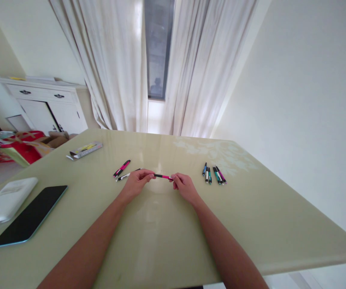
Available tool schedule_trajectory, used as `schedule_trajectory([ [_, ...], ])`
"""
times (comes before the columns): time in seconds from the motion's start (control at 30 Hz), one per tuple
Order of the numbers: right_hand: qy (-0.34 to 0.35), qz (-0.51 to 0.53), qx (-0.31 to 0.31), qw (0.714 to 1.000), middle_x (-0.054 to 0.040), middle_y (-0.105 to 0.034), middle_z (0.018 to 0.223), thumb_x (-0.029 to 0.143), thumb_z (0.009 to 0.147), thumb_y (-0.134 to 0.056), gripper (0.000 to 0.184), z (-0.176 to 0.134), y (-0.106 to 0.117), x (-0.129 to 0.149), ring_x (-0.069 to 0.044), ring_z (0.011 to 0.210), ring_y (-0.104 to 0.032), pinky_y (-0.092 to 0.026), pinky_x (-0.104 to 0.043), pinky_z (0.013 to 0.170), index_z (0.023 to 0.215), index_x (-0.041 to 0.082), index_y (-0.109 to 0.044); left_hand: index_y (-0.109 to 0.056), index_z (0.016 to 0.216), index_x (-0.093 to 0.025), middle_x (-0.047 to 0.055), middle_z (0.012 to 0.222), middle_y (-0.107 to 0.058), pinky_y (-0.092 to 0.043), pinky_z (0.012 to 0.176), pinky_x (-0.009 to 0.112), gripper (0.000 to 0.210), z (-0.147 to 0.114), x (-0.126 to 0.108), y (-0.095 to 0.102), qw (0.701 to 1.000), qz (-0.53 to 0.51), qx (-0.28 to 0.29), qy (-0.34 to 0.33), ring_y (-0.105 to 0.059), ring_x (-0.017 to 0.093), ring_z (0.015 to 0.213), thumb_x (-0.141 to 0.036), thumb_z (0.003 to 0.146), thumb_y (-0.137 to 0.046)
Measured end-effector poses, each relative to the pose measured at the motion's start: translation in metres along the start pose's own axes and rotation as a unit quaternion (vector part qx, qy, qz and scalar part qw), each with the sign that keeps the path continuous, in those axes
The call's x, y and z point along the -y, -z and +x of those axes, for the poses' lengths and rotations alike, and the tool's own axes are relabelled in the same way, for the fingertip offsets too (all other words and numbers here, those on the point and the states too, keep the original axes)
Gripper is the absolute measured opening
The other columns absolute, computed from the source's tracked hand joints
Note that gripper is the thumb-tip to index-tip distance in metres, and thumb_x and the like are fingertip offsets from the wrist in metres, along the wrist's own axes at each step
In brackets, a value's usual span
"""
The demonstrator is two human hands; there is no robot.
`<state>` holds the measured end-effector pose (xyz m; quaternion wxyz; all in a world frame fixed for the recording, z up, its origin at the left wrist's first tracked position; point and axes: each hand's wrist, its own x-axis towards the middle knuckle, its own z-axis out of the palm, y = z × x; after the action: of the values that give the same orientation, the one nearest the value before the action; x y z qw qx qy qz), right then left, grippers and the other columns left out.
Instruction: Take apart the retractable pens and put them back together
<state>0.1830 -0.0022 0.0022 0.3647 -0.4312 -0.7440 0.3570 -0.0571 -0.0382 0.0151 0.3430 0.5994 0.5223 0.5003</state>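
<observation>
A pink and black pen (162,176) is held level between my two hands, above the middle of the table. My left hand (139,181) pinches its black end, and my right hand (183,186) pinches the pink end. A white and black pen (126,176) lies partly hidden behind my left hand. Just beyond it rests a pink and black pen pair (121,168), close together. Off to the right of my right hand, several pens (216,175) in blue, white, teal and purple with black parts lie side by side.
The glossy pale green table (166,241) carries a flat open box (85,150) at the back left. A dark-screened tablet or phone (31,216) and a white device (9,198) lie at the left. Beyond are curtains (115,64) and a white cabinet (52,104).
</observation>
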Motion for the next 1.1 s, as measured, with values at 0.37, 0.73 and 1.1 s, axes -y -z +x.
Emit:
schedule_trajectory([
  [0.37, 0.015, 0.005, -0.031, 0.999, 0.0002, -0.063, 0.066, 0.044, 0.100, -0.050, 0.038, 0.001, -0.001, 0.000, -0.014, 0.062, -0.053, -0.038, -0.024, 0.060, 0.084, 0.018, -0.071, -0.077, 0.082, -0.018, 0.006, 0.079, -0.078, -0.052, 0.068, 0.031, 0.038, -0.001, -0.003, -0.001, 1.000, -0.008, -0.001, 0.027, -0.062, 0.019, 0.068, -0.055, 0.079, -0.070],
  [0.73, 0.019, 0.000, -0.053, 0.998, 0.0010, -0.062, 0.064, 0.042, 0.098, -0.052, 0.035, 0.000, 0.000, 0.002, -0.013, 0.058, -0.049, -0.034, -0.024, 0.057, 0.080, 0.018, -0.069, -0.077, 0.088, -0.018, 0.008, 0.086, -0.080, -0.053, 0.070, 0.031, 0.041, -0.003, -0.005, -0.002, 0.999, -0.034, 0.000, 0.036, -0.064, 0.019, 0.070, -0.058, 0.078, -0.072],
  [1.1, -0.025, 0.159, -0.039, 0.986, -0.0003, -0.059, 0.058, 0.066, 0.096, -0.048, 0.055, 0.002, -0.003, 0.001, -0.013, 0.054, -0.051, -0.042, -0.026, 0.057, 0.074, 0.018, -0.064, -0.079, 0.086, -0.020, 0.006, 0.081, -0.079, -0.052, 0.066, 0.030, 0.035, -0.005, -0.008, -0.006, 1.000, -0.008, 0.017, 0.011, -0.065, 0.020, 0.069, -0.053, 0.078, -0.070],
])
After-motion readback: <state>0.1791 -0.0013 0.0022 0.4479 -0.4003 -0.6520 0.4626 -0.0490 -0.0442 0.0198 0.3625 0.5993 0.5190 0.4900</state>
